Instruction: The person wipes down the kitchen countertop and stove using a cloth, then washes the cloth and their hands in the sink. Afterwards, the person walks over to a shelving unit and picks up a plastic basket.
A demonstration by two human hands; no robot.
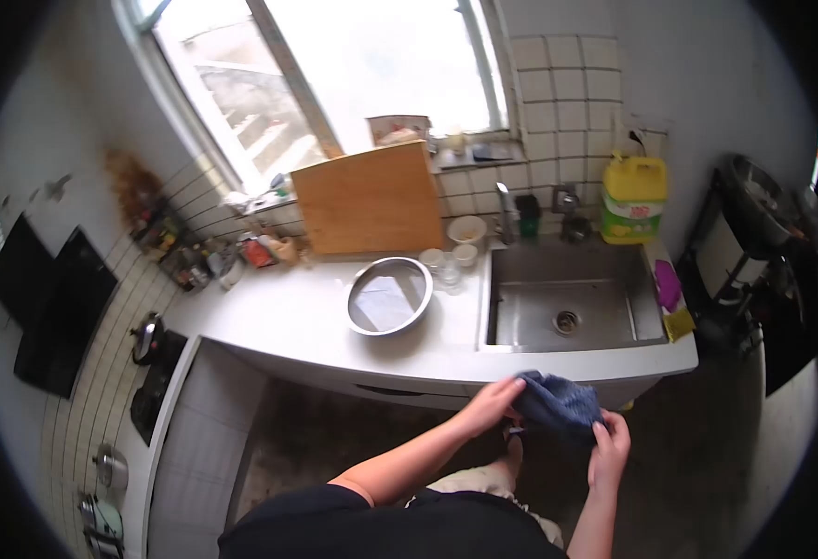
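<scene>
Blue cloth stretched between two hands, out past the counter's edge!

Here's the left hand (494,406), fingers closed on one end of the dark blue cloth (560,404); the right hand (610,449) pinches the other. The cloth hangs in front of the white countertop (269,307), near the sink (520,331), floor below. One loose pinch and down it could go! Look along the counter: the metal basin (360,324) sits just beside the glass jars (451,276), so a wide sleeveless swing of the arm might knock them together. And that yellow sponge (679,325), right by the edge, could drop if brushed.
</scene>
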